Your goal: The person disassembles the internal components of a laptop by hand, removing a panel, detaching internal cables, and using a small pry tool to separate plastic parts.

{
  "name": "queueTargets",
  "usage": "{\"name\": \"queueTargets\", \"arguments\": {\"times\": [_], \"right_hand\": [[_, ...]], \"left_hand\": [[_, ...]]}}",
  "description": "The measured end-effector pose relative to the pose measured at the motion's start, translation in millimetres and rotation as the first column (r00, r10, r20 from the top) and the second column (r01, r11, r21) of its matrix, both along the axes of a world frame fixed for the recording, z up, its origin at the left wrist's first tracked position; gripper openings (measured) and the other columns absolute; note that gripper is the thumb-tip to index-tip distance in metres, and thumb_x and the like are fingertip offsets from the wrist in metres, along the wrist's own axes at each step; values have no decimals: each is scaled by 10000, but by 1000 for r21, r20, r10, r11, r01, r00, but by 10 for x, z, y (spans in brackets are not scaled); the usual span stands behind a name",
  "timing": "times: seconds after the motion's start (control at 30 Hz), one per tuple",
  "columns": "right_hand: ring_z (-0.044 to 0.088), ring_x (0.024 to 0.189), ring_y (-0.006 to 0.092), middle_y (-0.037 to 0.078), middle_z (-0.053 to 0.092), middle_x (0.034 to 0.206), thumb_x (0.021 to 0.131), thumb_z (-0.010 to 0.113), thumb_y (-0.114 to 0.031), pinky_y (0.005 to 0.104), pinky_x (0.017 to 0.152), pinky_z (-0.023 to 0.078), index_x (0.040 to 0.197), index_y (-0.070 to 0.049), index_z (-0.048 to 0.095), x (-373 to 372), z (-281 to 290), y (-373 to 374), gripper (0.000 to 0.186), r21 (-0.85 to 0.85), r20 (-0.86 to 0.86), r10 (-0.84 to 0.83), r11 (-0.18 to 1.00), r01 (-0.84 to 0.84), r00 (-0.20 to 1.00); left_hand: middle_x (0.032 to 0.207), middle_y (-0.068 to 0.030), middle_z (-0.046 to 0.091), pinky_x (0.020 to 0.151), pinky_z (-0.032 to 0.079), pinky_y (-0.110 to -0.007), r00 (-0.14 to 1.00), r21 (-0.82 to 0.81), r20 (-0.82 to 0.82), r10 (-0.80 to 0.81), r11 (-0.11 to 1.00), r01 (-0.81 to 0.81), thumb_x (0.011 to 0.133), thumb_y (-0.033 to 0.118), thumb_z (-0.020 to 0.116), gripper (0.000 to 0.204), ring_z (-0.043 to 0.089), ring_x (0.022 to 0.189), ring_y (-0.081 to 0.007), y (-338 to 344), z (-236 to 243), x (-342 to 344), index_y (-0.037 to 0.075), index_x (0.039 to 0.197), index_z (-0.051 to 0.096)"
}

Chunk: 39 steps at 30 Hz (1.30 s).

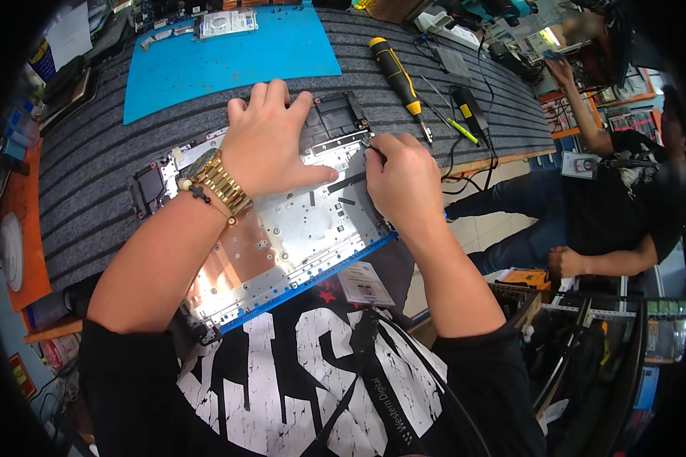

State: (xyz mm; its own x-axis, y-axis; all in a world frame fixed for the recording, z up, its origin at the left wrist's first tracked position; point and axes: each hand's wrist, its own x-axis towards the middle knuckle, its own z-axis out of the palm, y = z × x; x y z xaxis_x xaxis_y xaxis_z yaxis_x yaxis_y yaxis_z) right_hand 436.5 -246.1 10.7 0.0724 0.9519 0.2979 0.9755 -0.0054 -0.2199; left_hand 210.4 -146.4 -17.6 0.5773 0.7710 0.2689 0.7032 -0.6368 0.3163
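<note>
A laptop chassis (312, 228) of bare silver metal, with a copper-coloured patch, leans tilted between the table and my body. A blue strip runs along its near edge. My left hand (270, 141), with a gold watch (213, 179) and a beaded bracelet on its wrist, lies spread over the far part of the chassis, thumb reaching toward the middle. At the chassis's far right corner, my right hand (408, 179) is closed in a pinch. A small dark piece shows at its fingertips, too covered to name. Black strips lie on the metal beside that hand.
A blue mat (229, 65) with a hard drive (225, 24) on it lies on the grey ribbed table cover (343, 23). To the right are a yellow-black screwdriver (395, 72), a green-handled tool (463, 131) and cables. Another person (617, 183) is at the right.
</note>
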Motion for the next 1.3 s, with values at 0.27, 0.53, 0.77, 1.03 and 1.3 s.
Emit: {"name": "queueTargets", "arguments": {"times": [0.27, 0.53, 0.77, 1.03, 1.3], "right_hand": [[801, 972, 456, 201, 795, 1055, 1029, 779, -173, 567, 886, 653, 1039, -32, 839, 85, 225, 114, 153, -118, 52, 69, 991, -62, 996], [806, 1007, 409, 120, 814, 1073, 1001, 842, -199, 527, 915, 658, 1130, -99, 893, 453, 398, 350, 171, -250, 129, 314, 928, -276, 940], [797, 980, 388, 104, 810, 1073, 951, 892, -122, 506, 864, 643, 1104, -56, 882, 668, 607, 638, 167, -310, 148, 576, 799, -515, 804], [785, 1023, 336, 66, 793, 1080, 917, 894, -116, 477, 895, 644, 1141, -81, 880, 646, 673, 793, 227, -359, 285, 706, 706, -611, 649], [781, 1053, 303, 62, 739, 1055, 953, 846, -144, 465, 883, 654, 1157, -154, 898, 649, 543, 616, 211, -290, 320, 643, 766, -574, 696]], "left_hand": [[1347, -182, 601, 1059, 420, -516, 1000, -22, -23, 10, 1000, -10, 699, 784, 953, 1220, 544, 1334, -350, 17, 23, 1, 36, 1618, 660], [1347, -179, 605, 1049, 424, -515, 999, -10, -36, 11, 1000, -11, 700, 794, 957, 1233, 544, 1338, -345, 37, -6, 16, 27, 1616, 656], [1343, -180, 603, 1042, 429, -516, 999, -32, -52, 2, 999, -4, 701, 797, 961, 1241, 544, 1330, -347, 42, 26, 12, 30, 1626, 649], [1352, -181, 598, 1052, 424, -519, 999, -41, -40, 2, 999, -4, 692, 793, 960, 1242, 542, 1327, -348, 28, 44, 11, 32, 1625, 654], [1389, -185, 600, 1086, 419, -538, 999, -57, -37, 20, 998, -22, 713, 827, 914, 1194, 527, 1368, -351, 24, 64, 13, 46, 1584, 678]]}}
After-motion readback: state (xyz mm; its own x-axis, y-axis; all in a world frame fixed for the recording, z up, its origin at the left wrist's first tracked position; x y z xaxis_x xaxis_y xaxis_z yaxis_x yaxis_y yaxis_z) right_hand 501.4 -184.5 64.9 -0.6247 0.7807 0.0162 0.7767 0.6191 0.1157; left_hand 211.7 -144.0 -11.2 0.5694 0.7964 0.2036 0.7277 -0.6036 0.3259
